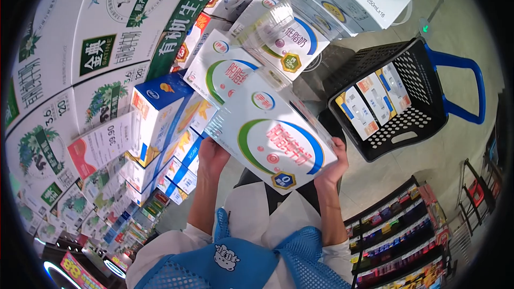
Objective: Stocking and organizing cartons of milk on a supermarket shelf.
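Note:
Between my left hand (213,155) and my right hand (336,163) is a white milk case (257,116) with a green and blue ring printed on its face. My left fingers grip its left side near a lower corner, and my right fingers wrap its right side. The case is tilted in front of my body. Just beyond its far end lies a similar white milk case (225,68), partly covered by it. A clear plastic holder (267,24) rests on another white milk case (305,42) farther out.
Stacked Satine milk cartons (96,48) form a wall on the left, with a price card (102,142) in front. Blue and white boxes (160,108) stand beside my left hand. On the floor at right, a black shopping basket (417,100) holds several boxes. A snack shelf (397,233) is lower right.

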The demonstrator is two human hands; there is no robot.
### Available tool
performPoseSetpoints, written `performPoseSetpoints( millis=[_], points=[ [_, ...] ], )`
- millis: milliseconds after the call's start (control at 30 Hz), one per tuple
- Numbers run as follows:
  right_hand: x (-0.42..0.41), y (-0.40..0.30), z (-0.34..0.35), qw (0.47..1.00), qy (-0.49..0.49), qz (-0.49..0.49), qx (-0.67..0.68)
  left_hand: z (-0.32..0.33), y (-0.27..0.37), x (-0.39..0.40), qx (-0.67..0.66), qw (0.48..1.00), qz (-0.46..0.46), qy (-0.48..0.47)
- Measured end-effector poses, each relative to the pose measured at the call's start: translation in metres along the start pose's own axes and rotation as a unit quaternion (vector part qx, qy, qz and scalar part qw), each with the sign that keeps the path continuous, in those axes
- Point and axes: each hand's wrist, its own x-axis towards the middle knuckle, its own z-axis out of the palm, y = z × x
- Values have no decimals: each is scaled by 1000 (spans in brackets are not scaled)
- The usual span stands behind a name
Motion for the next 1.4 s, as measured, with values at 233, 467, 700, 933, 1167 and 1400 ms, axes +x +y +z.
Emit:
performPoseSetpoints(
  millis=[233,467,700,933,1167,1400],
  points=[
    [-1,23,63,998,23,21,61,-27,1,13,34,997,-26,-64],
    [-11,47,108,995,66,-7,77,9,33,9,52,979,-108,-167],
    [11,59,142,993,-7,50,109,-7,36,28,24,982,-112,-153],
    [24,69,150,994,17,48,92,-5,-2,21,23,957,-246,-154],
    [5,53,159,930,60,-107,-346,-24,-4,52,-38,959,-274,-53],
    [15,41,153,914,28,-129,-383,8,-13,26,71,977,-192,-55]
  ],
)
